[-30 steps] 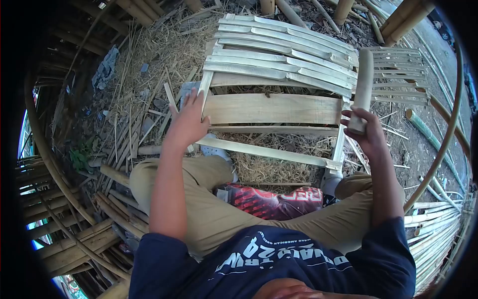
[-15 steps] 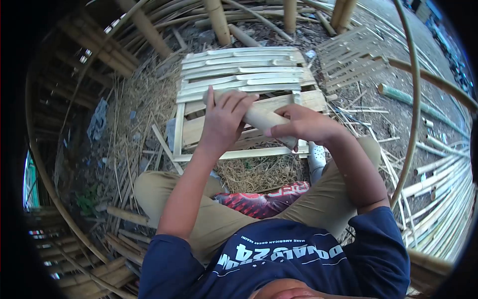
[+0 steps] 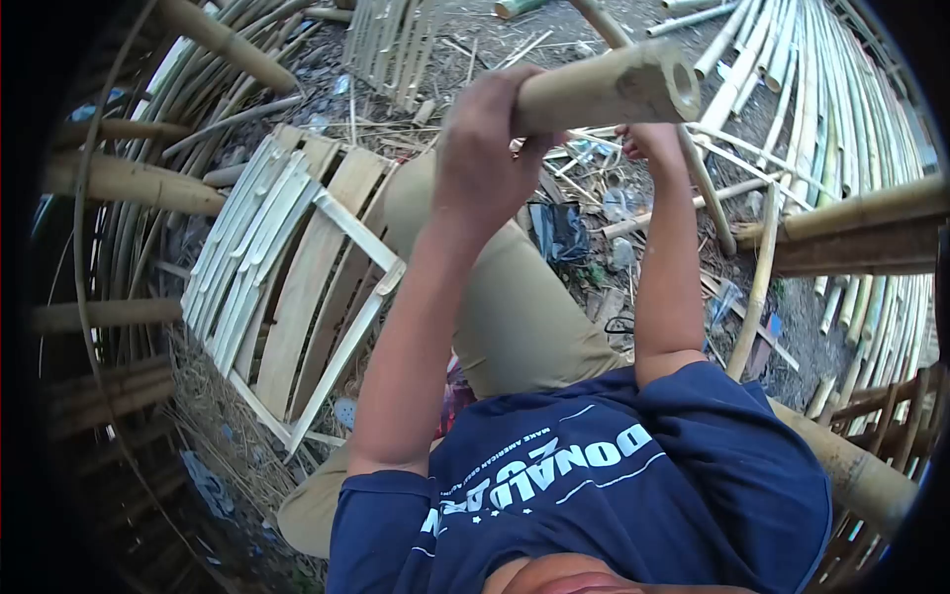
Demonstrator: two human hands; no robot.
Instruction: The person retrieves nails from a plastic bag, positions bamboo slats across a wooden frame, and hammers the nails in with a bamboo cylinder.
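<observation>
My left hand [image 3: 487,144] is wrapped around a short, thick bamboo piece [image 3: 594,94]. I hold it raised, with its hollow cut end facing right. Past that piece, my right hand [image 3: 655,144] is stretched out toward the littered ground. Its fingers are slightly bent and apart, partly hidden by the bamboo, with nothing visible in them. To the left lies a slatted bamboo frame [image 3: 346,223], with pale split strips [image 3: 242,257] side by side across one part of it.
Many long bamboo poles [image 3: 811,119] lie at the upper right. A slatted panel [image 3: 391,45] is on the ground at the top. Upright bamboo posts [image 3: 114,314] stand on the left, and a thick pole [image 3: 851,465] is close on the right. A dark plastic bag [image 3: 559,233] lies beyond my knee.
My view has turned to the right. My right hand has let go of the bamboo piece and reached out to the right. My left hand alone holds the piece, now raised closer to me.
</observation>
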